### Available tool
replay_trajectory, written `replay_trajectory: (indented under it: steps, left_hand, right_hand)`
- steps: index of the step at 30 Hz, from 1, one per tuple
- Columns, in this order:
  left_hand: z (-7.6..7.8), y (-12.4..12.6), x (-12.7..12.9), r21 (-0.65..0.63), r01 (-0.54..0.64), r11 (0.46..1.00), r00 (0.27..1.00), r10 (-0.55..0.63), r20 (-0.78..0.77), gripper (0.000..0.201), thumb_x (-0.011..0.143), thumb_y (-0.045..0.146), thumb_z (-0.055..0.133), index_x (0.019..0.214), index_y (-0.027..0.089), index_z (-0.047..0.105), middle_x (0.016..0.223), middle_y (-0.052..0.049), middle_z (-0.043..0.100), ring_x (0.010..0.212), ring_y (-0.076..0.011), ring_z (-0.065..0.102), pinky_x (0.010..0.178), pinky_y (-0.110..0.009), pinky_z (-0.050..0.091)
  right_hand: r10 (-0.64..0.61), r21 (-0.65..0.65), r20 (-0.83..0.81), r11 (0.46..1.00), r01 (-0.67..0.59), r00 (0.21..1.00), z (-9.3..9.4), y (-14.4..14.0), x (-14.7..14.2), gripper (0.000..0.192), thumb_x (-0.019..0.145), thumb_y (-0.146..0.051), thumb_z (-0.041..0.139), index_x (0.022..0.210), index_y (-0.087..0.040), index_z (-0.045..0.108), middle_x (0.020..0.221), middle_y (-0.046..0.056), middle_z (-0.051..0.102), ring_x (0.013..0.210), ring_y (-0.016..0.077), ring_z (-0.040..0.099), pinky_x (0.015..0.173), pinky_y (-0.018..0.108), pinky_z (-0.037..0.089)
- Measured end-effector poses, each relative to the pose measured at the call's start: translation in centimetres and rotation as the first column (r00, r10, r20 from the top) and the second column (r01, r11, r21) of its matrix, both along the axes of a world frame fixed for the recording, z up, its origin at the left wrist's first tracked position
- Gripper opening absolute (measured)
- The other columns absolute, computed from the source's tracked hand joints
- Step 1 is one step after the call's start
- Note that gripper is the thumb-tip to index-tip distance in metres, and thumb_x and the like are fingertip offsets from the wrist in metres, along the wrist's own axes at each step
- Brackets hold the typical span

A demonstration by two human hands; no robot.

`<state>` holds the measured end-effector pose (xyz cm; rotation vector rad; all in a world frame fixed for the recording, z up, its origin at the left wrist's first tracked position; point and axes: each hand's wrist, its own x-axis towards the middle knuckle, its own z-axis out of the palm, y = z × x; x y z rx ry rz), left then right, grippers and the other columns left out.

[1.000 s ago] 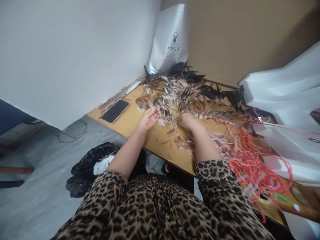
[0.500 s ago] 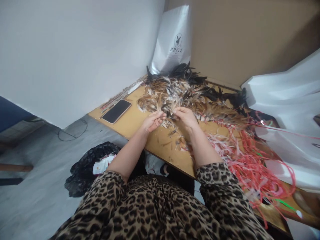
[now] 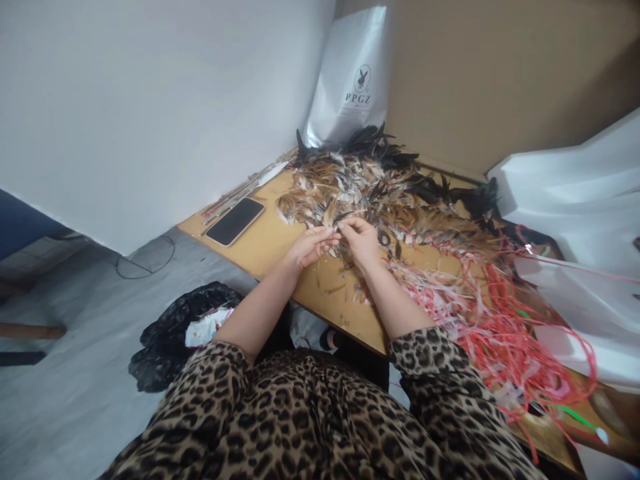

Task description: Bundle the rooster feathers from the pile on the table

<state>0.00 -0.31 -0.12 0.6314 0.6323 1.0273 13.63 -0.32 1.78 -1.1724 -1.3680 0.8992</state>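
Head view: Feather (image 3: 330,215) Pinched at Near Edge of Pile (image 3: 345,179)

The left hand (image 3: 311,246) has its thumb and forefinger pressed together on the pale feather, which rises just beyond their tips. The right hand (image 3: 363,242) meets it there, fingers bent, tips right beside the left's; whether they are clamped on anything is too small to tell. The pile, brown and white with black at the back, lies on the table (image 3: 273,250) directly beyond both hands and spreads to the right. A phone (image 3: 235,222) lies well apart, left of the left hand. Pink ribbons (image 3: 500,343) heap to the right of the right forearm. A white bag (image 3: 345,73) stands behind the pile; a black bag (image 3: 167,347) sits on the floor at left.
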Motion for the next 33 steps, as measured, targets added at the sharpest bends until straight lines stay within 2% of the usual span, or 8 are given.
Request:
replay_trajectory:
  steps: [3,13,17,21,23,28,33]
  left_hand:
    - [-0.07,0.04,0.00,-0.001,0.004,1.000,1.000,-0.004,0.001,0.008,0.079,0.011,0.057,0.081,0.009,0.064,0.073,-0.006,0.069,0.056,-0.0055,0.062,0.047,-0.011,0.043]
    - [-0.60,0.18,0.06,0.018,0.024,1.000,1.000,-0.024,-0.004,0.005,0.075,0.012,0.062,0.075,0.008,0.065,0.066,-0.003,0.065,0.054,-0.0033,0.059,0.049,-0.010,0.044]
    - [-0.49,0.09,0.15,0.072,-0.023,0.997,0.998,0.027,-0.059,0.009,0.072,0.017,0.066,0.074,0.008,0.064,0.063,-0.002,0.064,0.051,-0.0026,0.057,0.049,-0.010,0.044]
    - [-0.42,0.06,0.52,0.207,-0.162,0.965,0.966,0.199,-0.167,0.015,0.069,0.022,0.069,0.073,0.009,0.064,0.063,-0.002,0.065,0.051,-0.0045,0.058,0.049,-0.013,0.044]
    - [-0.48,0.09,0.75,0.270,-0.189,0.944,0.941,0.253,-0.226,0.016,0.068,0.025,0.069,0.070,0.010,0.063,0.061,-0.002,0.064,0.050,-0.0060,0.058,0.048,-0.015,0.045]
    - [-0.70,0.07,0.95,0.342,-0.137,0.930,0.927,0.242,-0.287,0.021,0.066,0.031,0.070,0.067,0.011,0.063,0.061,-0.003,0.065,0.050,-0.0075,0.058,0.050,-0.019,0.047]
    - [-0.48,-0.20,0.76,0.292,-0.098,0.952,0.952,0.175,-0.252,0.024,0.065,0.032,0.071,0.071,0.009,0.065,0.064,-0.005,0.066,0.053,-0.0077,0.059,0.052,-0.018,0.046]
  right_hand:
    - [-0.011,0.029,0.044,1.000,0.010,0.999,0.17,-0.16,-0.11,0.026,0.069,-0.041,0.057,0.077,-0.016,0.062,0.077,0.003,0.064,0.071,0.0127,0.056,0.071,0.026,0.045]
    - [-0.001,0.099,-0.005,0.995,0.001,1.000,-0.06,-0.31,-0.34,0.018,0.068,-0.034,0.060,0.072,-0.016,0.062,0.076,0.002,0.063,0.070,0.0125,0.056,0.071,0.026,0.045]
    - [-0.005,0.028,0.023,1.000,0.004,1.000,0.09,-0.23,-0.10,0.022,0.067,-0.036,0.060,0.074,-0.016,0.064,0.077,0.003,0.065,0.070,0.0129,0.057,0.070,0.026,0.045]
    - [0.004,-0.027,0.029,1.000,-0.003,1.000,0.35,-0.15,0.12,0.027,0.064,-0.040,0.065,0.074,-0.015,0.066,0.072,0.003,0.065,0.063,0.0120,0.055,0.066,0.025,0.044]
    - [-0.005,-0.055,0.032,0.998,0.007,0.999,0.34,-0.13,0.12,0.029,0.062,-0.042,0.066,0.071,-0.014,0.065,0.068,0.002,0.064,0.060,0.0114,0.054,0.063,0.025,0.044]
    - [-0.041,-0.086,0.002,0.995,0.041,0.999,0.16,-0.17,-0.11,0.029,0.059,-0.043,0.066,0.064,-0.015,0.062,0.065,0.000,0.063,0.060,0.0110,0.053,0.060,0.024,0.043]
    - [-0.015,-0.174,-0.146,0.985,-0.011,0.989,0.29,-0.29,-0.20,0.033,0.055,-0.047,0.069,0.063,-0.016,0.061,0.061,-0.001,0.060,0.055,0.0099,0.051,0.054,0.023,0.040]
